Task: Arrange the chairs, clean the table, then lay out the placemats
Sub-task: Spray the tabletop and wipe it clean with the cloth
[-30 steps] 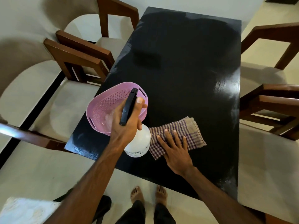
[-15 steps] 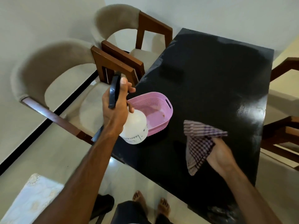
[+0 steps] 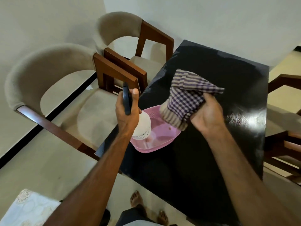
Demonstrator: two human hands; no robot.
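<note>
Table (image 3: 211, 160), black and glossy, sits under both hands. Cloth (image 3: 187, 98), checked, is bunched in the right hand (image 3: 206, 116), fingers curled round it, lifted off the table above the pink basket (image 3: 162, 142). Left hand (image 3: 128, 115) grips the spray bottle (image 3: 142, 126), thumb up by the black trigger head, bottle base over the basket's near rim. 2 chairs (image 3: 101, 101) stand just left of the left hand. Risk, as I judge it: bottle base clips the basket and tips it, or the cloth's loose corner drags it sideways.
</note>
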